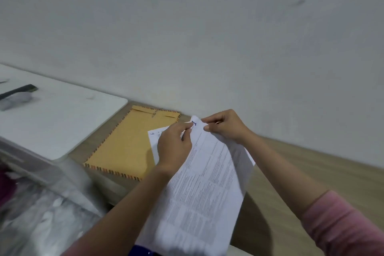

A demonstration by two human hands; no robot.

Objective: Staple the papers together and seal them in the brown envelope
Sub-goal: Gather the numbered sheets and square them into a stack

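1. Both hands hold a stack of printed papers [203, 183] above the wooden worktop [301, 172], sheets tilted, far end toward the wall.
2. Left hand [173, 147]: grip narrow, thumb and forefinger pinched on the far top edge of the papers, palm lying over the upper left part of the stack.
3. Right hand [226, 127]: grip narrow, fingertips pinched on the same far edge, just beside the left fingertips. Something small shows between the fingers; cannot tell what.
4. Blue handwritten mark near the pinched corner; print too blurred to read.
5. Another white sheet [155, 133] pokes out under the left hand; whether it belongs to the held stack is unclear.
6. Brown envelope [126, 141], striped border, lies flat on the worktop by its far edge at the wall, left of the papers, flap end away from the person. Partly overlapped by the papers in view.
7. White board [62, 122] further left, a dark flat object [18, 90] on it, blurred.
8. Pink sleeve [342, 226] on the right forearm.
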